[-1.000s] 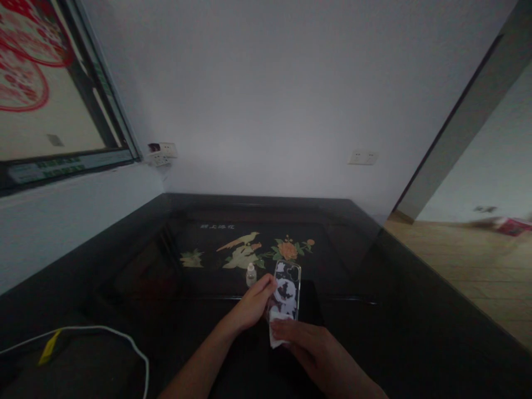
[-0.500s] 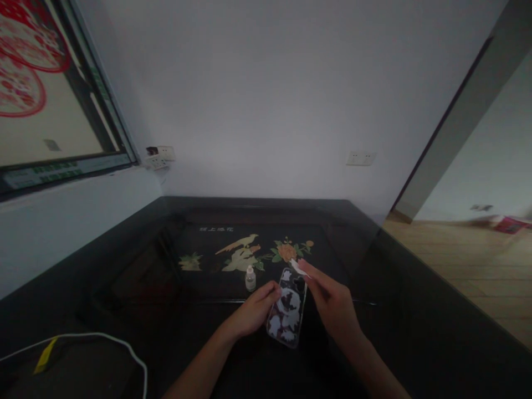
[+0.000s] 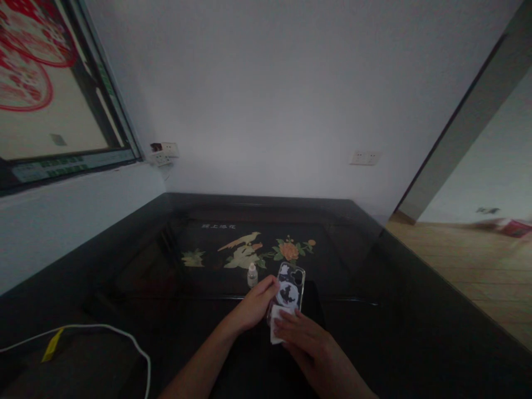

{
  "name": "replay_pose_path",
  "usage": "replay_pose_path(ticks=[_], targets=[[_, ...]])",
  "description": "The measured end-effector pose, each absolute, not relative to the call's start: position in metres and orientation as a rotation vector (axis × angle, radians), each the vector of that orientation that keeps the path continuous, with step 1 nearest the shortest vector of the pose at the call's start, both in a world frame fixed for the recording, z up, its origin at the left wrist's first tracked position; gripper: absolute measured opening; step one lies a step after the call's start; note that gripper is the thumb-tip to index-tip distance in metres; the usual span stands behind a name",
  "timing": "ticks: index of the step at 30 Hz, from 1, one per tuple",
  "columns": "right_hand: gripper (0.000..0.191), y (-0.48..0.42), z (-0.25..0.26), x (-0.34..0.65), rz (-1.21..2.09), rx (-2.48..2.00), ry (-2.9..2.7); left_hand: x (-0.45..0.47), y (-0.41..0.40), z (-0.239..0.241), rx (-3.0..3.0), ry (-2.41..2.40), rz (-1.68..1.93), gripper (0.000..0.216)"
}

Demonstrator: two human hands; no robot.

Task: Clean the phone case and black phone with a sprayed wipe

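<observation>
A clear phone case [image 3: 288,293] with a dark and white pattern is held tilted above the black table. My left hand [image 3: 253,306] grips its left edge, thumb on the patterned face. Over the lower part of the case, my right hand [image 3: 305,338] presses a folded white tissue [image 3: 277,327], fingers laid on top of it; the tissue covers the case's lower end. Just beyond my left hand stands a small clear dropper bottle [image 3: 252,275] with a white cap, upright on the table.
The glossy black table [image 3: 137,255] bears a bird-and-flower picture [image 3: 245,252]. A white cable [image 3: 103,327] with a yellow tag [image 3: 52,346] curves at the lower left. Behind is a wall with sockets [image 3: 366,158]; a window [image 3: 50,111] is at left.
My right hand has moved with the tissue from the case's upper right corner down to its lower part. The tissue now lies flatter and shows more. My left hand keeps its grip.
</observation>
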State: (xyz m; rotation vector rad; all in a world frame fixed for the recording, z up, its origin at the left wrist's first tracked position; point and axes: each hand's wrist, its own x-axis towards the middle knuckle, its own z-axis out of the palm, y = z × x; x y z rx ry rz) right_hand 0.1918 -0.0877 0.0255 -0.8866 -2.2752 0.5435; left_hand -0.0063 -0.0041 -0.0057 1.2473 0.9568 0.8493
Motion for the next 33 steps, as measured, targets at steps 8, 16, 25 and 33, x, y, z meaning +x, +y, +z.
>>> replay_pose_path(ticks=[8, 16, 25, 33], targets=[[0.028, -0.108, 0.047, 0.205, 0.965, -0.968, -2.116, -0.004, -0.002, -0.010, 1.199, 0.996, 0.814, 0.051], [0.047, -0.094, 0.037, 0.214, 1.035, -1.287, -1.499, -0.001, -0.007, -0.001, 1.066, 0.901, 0.796, 0.045], [0.039, -0.075, 0.012, 0.224, 1.231, -1.251, -1.199, -0.002, -0.019, 0.014, 0.897, 0.776, 0.668, 0.051], [0.041, -0.058, 0.032, 0.233, 0.958, -1.275, -1.291, -0.004, -0.022, 0.015, 0.739, 0.598, 0.582, 0.053]])
